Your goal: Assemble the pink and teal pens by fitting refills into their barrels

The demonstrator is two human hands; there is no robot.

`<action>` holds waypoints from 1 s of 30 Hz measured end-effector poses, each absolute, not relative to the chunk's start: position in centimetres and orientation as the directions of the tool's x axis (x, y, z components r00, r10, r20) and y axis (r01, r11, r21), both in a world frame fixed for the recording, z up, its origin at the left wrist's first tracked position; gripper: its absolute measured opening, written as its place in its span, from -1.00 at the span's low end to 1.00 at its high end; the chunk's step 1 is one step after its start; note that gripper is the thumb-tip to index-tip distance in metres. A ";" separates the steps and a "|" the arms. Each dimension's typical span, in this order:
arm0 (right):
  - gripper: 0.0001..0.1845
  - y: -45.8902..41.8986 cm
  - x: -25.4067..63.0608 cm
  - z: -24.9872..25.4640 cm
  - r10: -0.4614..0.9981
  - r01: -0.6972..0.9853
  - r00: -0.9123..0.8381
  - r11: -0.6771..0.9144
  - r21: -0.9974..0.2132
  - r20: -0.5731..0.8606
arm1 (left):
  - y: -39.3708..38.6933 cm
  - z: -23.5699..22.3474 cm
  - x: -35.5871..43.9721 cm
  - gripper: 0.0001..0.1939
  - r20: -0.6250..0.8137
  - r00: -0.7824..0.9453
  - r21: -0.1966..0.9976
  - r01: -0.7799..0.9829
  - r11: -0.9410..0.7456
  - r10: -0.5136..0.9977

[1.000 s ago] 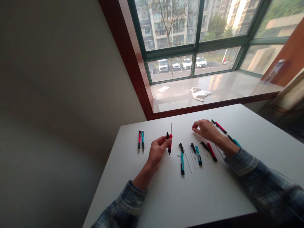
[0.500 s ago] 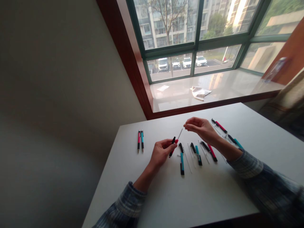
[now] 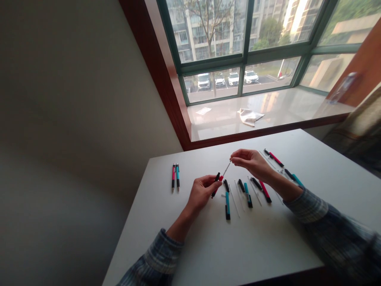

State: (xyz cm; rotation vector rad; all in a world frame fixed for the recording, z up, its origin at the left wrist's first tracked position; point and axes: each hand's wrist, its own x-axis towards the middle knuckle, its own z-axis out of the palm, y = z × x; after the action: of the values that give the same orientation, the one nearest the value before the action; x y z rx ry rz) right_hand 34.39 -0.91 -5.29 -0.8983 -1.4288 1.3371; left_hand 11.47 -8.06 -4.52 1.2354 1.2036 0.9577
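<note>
Left hand grips red and black pen parts; right hand pinches thin refill's tip.

Two pens left on the table, pen parts and refills right, cloth on windowsill behind

held pen - red/blk, sleeves - blu plaid

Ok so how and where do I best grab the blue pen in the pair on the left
Pinch the blue pen across the middle of its barrel, from above and its right, I'd say. It lies flat, narrow, with its tip toward you, and the red pen lies close along its left, leaving little room for fingers.
</note>
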 end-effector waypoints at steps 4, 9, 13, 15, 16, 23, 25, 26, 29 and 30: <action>-0.61 -1.0 34.4 -5.2 0.944 -0.065 -0.296 0.133 -0.989 0.146 | -8.0 -4.5 11.4 -0.60 -0.130 0.168 0.990 0.078 0.119 0.977; -0.57 -1.1 34.1 -5.1 0.934 -0.048 -0.345 0.075 -0.996 0.087 | -7.9 -4.6 11.3 -0.59 -0.115 0.176 0.991 0.084 0.102 0.978; -0.62 -1.1 34.0 -5.1 0.930 -0.111 -0.362 0.018 -0.994 0.057 | -7.9 -4.8 11.4 -0.58 -0.116 0.168 0.991 0.081 0.103 0.979; -0.63 -1.2 33.9 -5.1 0.928 -0.138 -0.370 -0.006 -0.990 0.046 | -7.9 -4.9 11.4 -0.58 -0.117 0.163 0.992 0.074 0.106 0.980; -0.64 -1.2 33.9 -5.1 0.927 -0.146 -0.373 -0.018 -0.989 0.038 | -7.9 -4.9 11.3 -0.58 -0.116 0.166 0.992 0.070 0.106 0.979; -0.64 -1.9 33.4 -4.5 0.881 -0.052 -0.470 0.036 -0.998 0.056 | -7.8 -4.9 11.4 -0.60 -0.101 0.186 0.995 0.040 0.095 0.977; -0.65 -2.1 33.2 -4.3 0.851 -0.019 -0.519 0.083 -0.996 0.081 | -7.8 -4.9 11.5 -0.60 -0.088 0.194 0.996 0.024 0.085 0.977; -0.65 -2.1 33.1 -4.3 0.838 -0.007 -0.537 0.107 -0.994 0.095 | -7.9 -4.8 11.5 -0.61 -0.080 0.200 0.997 0.017 0.079 0.977; -0.62 -2.5 32.5 -4.5 0.822 0.028 -0.557 0.161 -0.987 0.118 | -7.9 -4.8 11.7 -0.61 -0.064 0.217 0.998 0.038 0.057 0.974; -0.62 -2.6 32.3 -4.6 0.826 0.034 -0.550 0.169 -0.985 0.123 | -8.0 -4.7 11.8 -0.61 -0.055 0.220 0.997 0.058 0.043 0.974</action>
State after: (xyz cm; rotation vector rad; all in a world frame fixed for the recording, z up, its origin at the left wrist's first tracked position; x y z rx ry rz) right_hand 32.31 -2.62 -4.57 -0.8203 -1.7540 1.4514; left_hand 11.81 -7.98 -4.75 1.3086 1.1034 0.9819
